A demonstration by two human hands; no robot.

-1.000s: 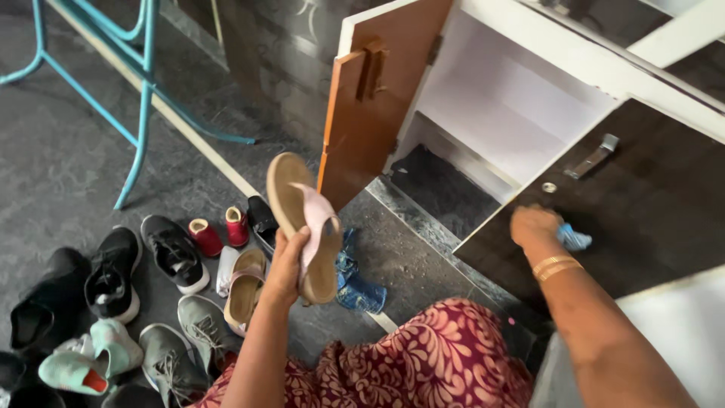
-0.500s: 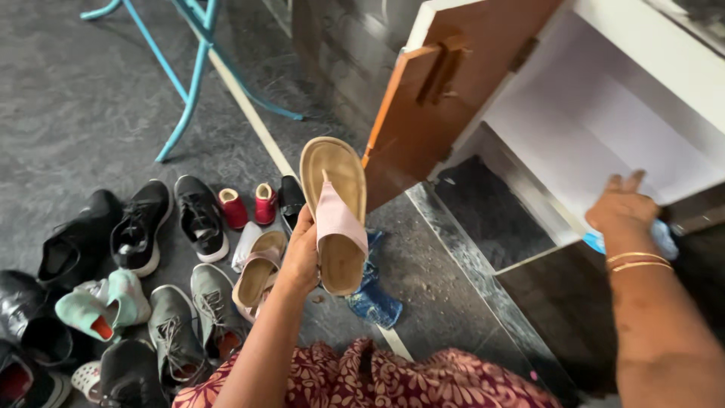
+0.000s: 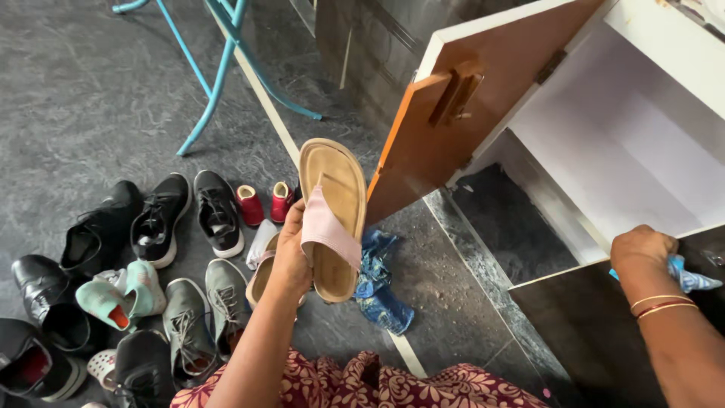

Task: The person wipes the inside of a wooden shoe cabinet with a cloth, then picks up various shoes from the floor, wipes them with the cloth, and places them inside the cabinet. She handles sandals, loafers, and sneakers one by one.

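Grey stone floor carries many shoes near its left edge. Left hand closes on a tan flat sandal with pink strap, above the floor beside the orange cupboard door; the thin grip may let it slip. Right hand closes on a blue cloth at the white cupboard's edge.

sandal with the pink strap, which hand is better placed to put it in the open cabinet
Left, most likely. The left hand already grips the sandal in the air near the open orange door. The right hand is busy pressing a blue cloth against the white cabinet.
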